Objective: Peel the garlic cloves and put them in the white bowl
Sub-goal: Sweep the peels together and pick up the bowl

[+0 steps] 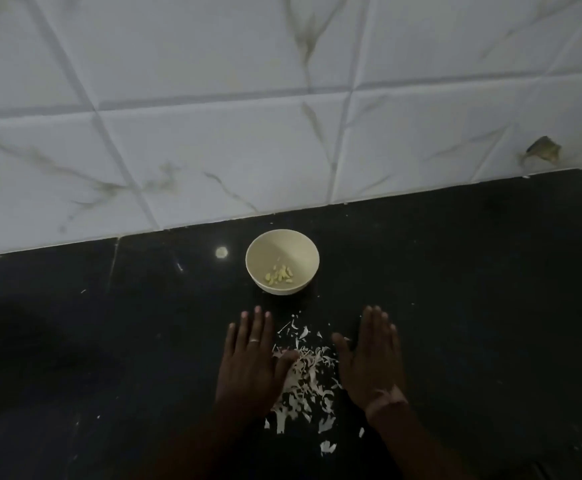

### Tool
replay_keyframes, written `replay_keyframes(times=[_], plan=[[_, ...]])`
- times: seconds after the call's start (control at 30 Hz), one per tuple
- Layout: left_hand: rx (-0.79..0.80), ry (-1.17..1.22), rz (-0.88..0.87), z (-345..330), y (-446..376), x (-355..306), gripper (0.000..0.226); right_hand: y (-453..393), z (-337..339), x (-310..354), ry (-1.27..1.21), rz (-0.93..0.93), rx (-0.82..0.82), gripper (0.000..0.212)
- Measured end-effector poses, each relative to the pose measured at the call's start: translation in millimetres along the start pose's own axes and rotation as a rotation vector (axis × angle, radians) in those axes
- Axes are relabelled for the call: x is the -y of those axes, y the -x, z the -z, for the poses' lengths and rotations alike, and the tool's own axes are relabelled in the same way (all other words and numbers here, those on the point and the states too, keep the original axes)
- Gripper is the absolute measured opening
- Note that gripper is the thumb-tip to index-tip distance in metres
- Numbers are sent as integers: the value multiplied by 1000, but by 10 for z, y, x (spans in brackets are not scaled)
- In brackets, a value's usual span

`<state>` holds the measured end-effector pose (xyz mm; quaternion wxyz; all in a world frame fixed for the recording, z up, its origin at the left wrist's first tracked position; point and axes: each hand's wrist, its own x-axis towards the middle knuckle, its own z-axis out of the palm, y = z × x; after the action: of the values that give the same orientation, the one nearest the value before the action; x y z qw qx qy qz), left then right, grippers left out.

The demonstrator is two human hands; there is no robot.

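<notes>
While both hands lie flat, fingers straight, left hand [253, 355] and right hand [372, 358] flank the peels [303, 379] (mid-counter [473, 289]); cloves [279, 273] sit in the bowl [282, 261] toward the counter's back edge.

A black, shiny bench [456, 271] runs along a white tiled wall [213, 133]. A small white bowl [303, 251] stands on it near the wall. A pile of thin white garlic skins [303, 375] lies closer in, with two hands flat beside it.
</notes>
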<state>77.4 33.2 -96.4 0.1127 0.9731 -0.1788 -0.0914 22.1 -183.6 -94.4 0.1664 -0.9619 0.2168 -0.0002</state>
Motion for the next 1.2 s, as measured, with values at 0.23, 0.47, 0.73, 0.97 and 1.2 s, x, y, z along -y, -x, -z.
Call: replay_keyframes(times=[0.23, 0.47, 0.73, 0.97, 1.2], plan=[[-69, 577, -362, -87, 221, -197, 72, -397, -181, 205, 56, 533, 144, 72], [-191, 472, -33, 1, -32, 100, 71, 3, -115, 333, -113, 923, 349, 61], [25, 451, -332, -54, 322, -172, 69, 729, 178, -426, -282, 586, 146, 77], [-173, 940, 65, -74, 917, -497, 49, 1010, -46, -116, 22, 380, 220, 155], [-78, 1116, 272, -29, 784, -376, 67, 668, -294, 456, -18, 626, 258, 126]])
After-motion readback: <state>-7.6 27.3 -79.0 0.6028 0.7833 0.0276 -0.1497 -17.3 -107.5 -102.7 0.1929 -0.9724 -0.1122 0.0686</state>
